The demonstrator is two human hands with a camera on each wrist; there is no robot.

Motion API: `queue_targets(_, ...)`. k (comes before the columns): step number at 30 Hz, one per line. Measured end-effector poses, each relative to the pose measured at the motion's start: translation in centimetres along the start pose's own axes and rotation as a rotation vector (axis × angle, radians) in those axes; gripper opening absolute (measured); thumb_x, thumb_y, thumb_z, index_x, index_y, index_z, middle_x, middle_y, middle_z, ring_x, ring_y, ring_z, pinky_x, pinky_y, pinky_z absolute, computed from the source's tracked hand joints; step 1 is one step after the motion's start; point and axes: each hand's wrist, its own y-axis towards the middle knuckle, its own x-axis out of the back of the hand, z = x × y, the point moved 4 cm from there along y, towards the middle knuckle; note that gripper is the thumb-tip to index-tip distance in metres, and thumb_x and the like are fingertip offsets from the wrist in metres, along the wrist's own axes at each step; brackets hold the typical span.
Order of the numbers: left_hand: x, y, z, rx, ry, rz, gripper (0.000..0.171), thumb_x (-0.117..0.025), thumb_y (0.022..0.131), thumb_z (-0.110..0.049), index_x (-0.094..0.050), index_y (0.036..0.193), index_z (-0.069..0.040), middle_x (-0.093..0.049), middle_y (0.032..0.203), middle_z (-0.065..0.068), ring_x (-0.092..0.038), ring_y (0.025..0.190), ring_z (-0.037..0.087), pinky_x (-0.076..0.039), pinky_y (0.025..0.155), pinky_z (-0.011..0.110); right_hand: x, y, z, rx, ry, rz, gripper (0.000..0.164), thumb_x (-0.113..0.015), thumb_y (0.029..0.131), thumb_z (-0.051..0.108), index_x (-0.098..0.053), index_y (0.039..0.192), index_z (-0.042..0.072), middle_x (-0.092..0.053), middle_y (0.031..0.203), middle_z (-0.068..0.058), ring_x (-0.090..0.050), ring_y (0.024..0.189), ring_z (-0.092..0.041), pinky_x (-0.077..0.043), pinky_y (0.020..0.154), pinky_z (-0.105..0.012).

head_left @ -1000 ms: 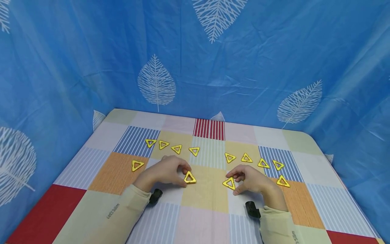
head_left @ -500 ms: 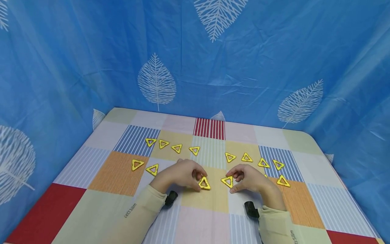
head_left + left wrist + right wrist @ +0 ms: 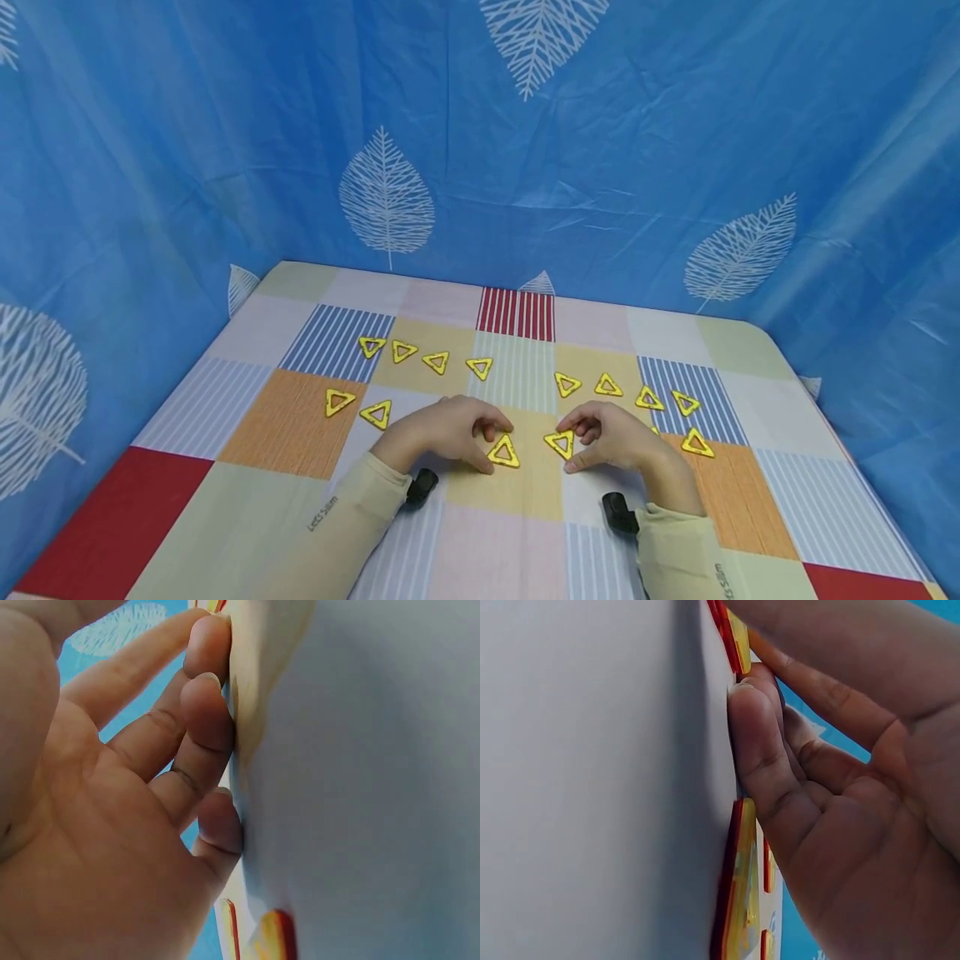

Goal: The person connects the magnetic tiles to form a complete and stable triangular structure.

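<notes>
In the head view my left hand (image 3: 450, 433) rests low over the table, index finger and thumb pinching a yellow triangle frame (image 3: 505, 462). Facing it across a small gap, my right hand (image 3: 617, 437) pinches a second yellow triangle frame (image 3: 557, 448) between index finger and thumb. The two triangles lie apart. In the left wrist view the other fingers (image 3: 206, 712) touch the tabletop, and the held triangle is almost out of sight. The right wrist view shows a yellow piece with a red underside (image 3: 739, 645) by the thumb.
Several more yellow triangle frames lie in two loose groups, one at the back left (image 3: 404, 344) and one at the back right (image 3: 607, 392). One loose triangle (image 3: 387, 410) is next to my left wrist. Blue leaf-print curtains (image 3: 600, 167) hang around the patchwork tablecloth (image 3: 502, 542).
My left hand has slid right and slightly nearer with its triangle, uncovering another triangle by the wrist. My right hand has shifted slightly left with its triangle. Little differs over the last half second.
</notes>
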Motion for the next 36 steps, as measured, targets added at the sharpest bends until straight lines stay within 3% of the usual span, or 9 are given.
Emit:
queue_targets(4,0.07,0.01,0.19,0.009,-0.016,0.017,0.049,-0.091,0.075,-0.016,-0.070,0.120,-0.012,-0.060,0.086,-0.005,-0.048,0.074,0.010,-0.042,0.070,0.027,0.18,-0.05,-0.09,0.014,0.008,0.023,0.050,-0.096,0.065,0.012,-0.072,0.108,0.007,-0.057,0.095,-0.007,-0.052,0.086,-0.022,-0.048,0.072,-0.028)
queue_targets(12,0.14,-0.03,0.28,0.049,-0.059,0.035,0.044,-0.089,0.078,-0.018,-0.070,0.117,-0.015,-0.059,0.087,-0.004,-0.049,0.077,0.011,-0.041,0.071,0.028,0.52,-0.19,-0.41,0.120,0.020,0.072,0.038,-0.080,0.082,-0.003,-0.071,0.118,0.001,-0.063,0.104,-0.007,-0.054,0.090,-0.022,-0.050,0.075,-0.026)
queue_targets(20,0.00,0.06,0.36,0.022,-0.062,0.029,0.037,-0.087,0.080,-0.016,-0.072,0.113,-0.018,-0.059,0.085,-0.003,-0.048,0.075,0.012,-0.039,0.069,0.028,0.56,-0.06,-0.26,0.186,0.015,0.067,0.033,-0.079,0.082,-0.005,-0.074,0.114,-0.002,-0.064,0.105,-0.010,-0.057,0.087,-0.023,-0.052,0.074,-0.025)
queue_targets(25,-0.15,0.24,0.55,0.034,-0.036,0.029,0.035,-0.087,0.081,-0.019,-0.072,0.113,-0.021,-0.059,0.084,-0.006,-0.049,0.075,0.010,-0.040,0.069,0.028,0.54,0.02,-0.39,0.177,0.029,0.058,0.032,-0.080,0.081,-0.005,-0.076,0.112,-0.001,-0.063,0.104,-0.010,-0.058,0.087,-0.023,-0.052,0.073,-0.026)
queue_targets(36,-0.24,0.23,0.58,0.042,-0.012,0.003,0.032,-0.080,0.088,-0.018,-0.067,0.117,-0.017,-0.058,0.084,-0.007,-0.050,0.076,0.009,-0.041,0.071,0.029,0.59,0.10,-0.20,0.195,-0.016,0.023,0.025,-0.082,0.081,0.002,-0.078,0.106,0.002,-0.065,0.097,-0.006,-0.059,0.085,-0.022,-0.051,0.072,-0.027)
